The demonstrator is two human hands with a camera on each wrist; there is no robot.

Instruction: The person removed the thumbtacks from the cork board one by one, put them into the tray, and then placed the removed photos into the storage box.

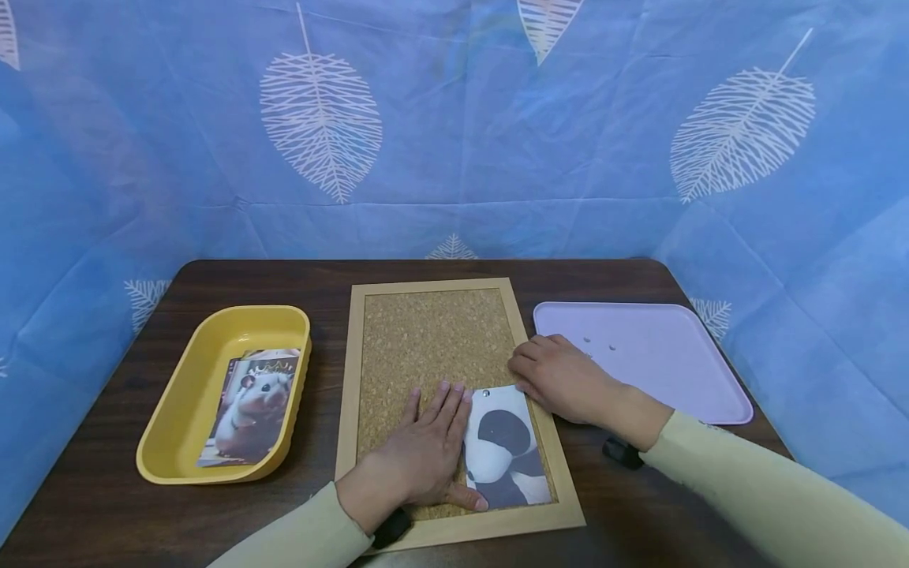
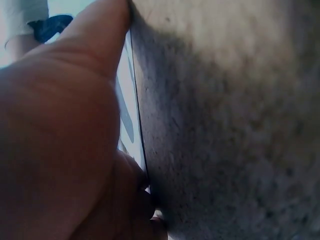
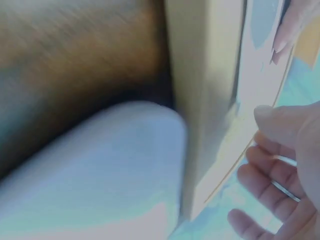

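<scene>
A photo card [image 1: 503,450] with a dark and white picture lies at the lower right of the wood-framed cork board [image 1: 433,339]. A small silver thumbtack [image 1: 486,393] shows at its upper left corner. My left hand [image 1: 429,457] lies flat, fingers spread, on the cork and along the card's left edge. At the card's upper right corner is my right hand [image 1: 561,379]. In the right wrist view its thumb [image 3: 272,120] reaches toward the card with the other fingers bent; whether anything sits between the fingertips is hidden.
A yellow tray [image 1: 170,418] on the left holds a small stack of picture cards [image 1: 252,410], a white hamster on top. To the right a lilac tray [image 1: 675,355] carries a few tiny tacks [image 1: 612,348], partly behind the right forearm. Blue leaf-patterned cloth surrounds the dark table [image 1: 92,497].
</scene>
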